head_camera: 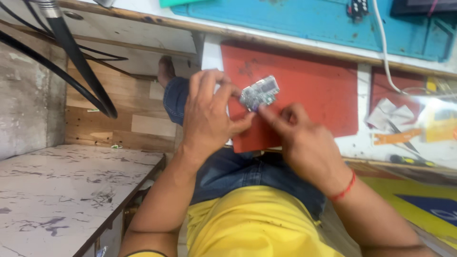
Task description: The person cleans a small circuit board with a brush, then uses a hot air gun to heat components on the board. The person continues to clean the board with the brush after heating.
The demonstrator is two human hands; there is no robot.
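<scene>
We count one small circuit board point(259, 93), silvery-grey and crowded with tiny parts, and two hands on it. It is held in the air just above one red mat point(304, 90) that lies on the workbench; a second, blue mat point(304, 19) sits farther back, with one white cable point(383, 52) running across it. Our left hand point(207, 114) is curled nearly closed, its thumb and fingertips pinching the board's left end. Our right hand point(307, 143), with one red thread band point(345, 188) at the wrist, is loosely folded, its forefinger stretched out so the tip touches the board's lower edge; whether it truly grips the board we cannot tell. To the right of the red mat lie some crumpled white papers point(390, 114) and one orange strip point(397, 138). Two thick black cables point(71, 52) slant across the upper left, above one pale marbled tabletop point(66, 190).
</scene>
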